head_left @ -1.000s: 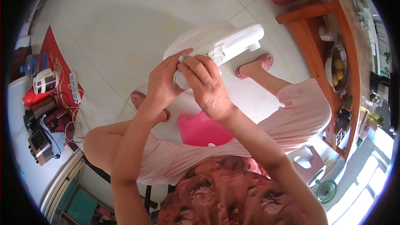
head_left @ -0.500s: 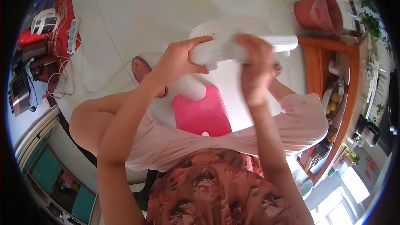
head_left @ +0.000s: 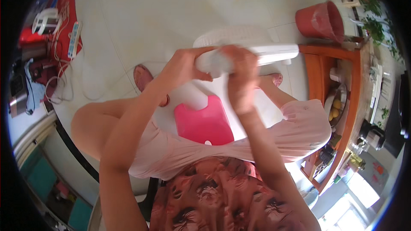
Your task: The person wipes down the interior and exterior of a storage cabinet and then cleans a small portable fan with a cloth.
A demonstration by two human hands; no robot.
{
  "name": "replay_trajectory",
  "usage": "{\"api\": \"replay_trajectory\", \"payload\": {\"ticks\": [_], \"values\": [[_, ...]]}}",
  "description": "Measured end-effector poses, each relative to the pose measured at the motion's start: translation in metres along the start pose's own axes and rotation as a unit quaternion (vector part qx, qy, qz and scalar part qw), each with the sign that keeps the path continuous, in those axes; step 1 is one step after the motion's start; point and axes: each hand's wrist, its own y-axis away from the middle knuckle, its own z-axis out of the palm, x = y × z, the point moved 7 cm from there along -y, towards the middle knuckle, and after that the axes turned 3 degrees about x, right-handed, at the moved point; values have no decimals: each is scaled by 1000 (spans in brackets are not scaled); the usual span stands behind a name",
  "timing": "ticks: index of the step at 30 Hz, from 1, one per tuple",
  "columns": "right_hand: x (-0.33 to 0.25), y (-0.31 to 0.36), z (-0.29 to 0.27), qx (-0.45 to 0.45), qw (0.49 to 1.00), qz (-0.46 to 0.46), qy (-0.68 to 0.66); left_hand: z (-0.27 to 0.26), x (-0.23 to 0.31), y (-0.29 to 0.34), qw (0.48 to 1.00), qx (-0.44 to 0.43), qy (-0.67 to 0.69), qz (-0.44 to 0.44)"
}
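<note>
Between my knees stands a white appliance (head_left: 278, 51) with a rounded, ribbed part (head_left: 231, 35) on its far side; its exact kind is unclear. Below it, a pale column leads down to a bright pink base (head_left: 203, 122) with a notched far edge. My left hand (head_left: 184, 66) grips the left end of the white appliance, thumb and fingers on either side. On top, near that same end, my right hand (head_left: 242, 75) is smeared by motion, its fingers bent over the surface. Whether it holds anything cannot be made out.
A red bucket (head_left: 317, 20) stands at the far right, beside a wooden shelf unit (head_left: 332, 51) holding a bowl of yellow fruit (head_left: 335, 109). Leftward, a power strip (head_left: 74, 38) and loose white cords lie on a red surface (head_left: 66, 0). Pale tiled floor stretches ahead.
My right hand has moved left along the white appliance, closer to my left hand, which keeps its grip. The view has shifted slightly.
</note>
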Motion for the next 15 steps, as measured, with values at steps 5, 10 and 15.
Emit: {"api": "replay_trajectory", "payload": {"ticks": [5,10,15], "values": [[41,-10,-26,8,1000,-10,-26,-4,14,3,998,8,-58,-36],[149,-17,-104,175,957,225,51,-2,26,-3,1000,2,-30,-1],[63,4,-30,111,993,31,28,8,52,-12,985,-66,-144,-62]]}}
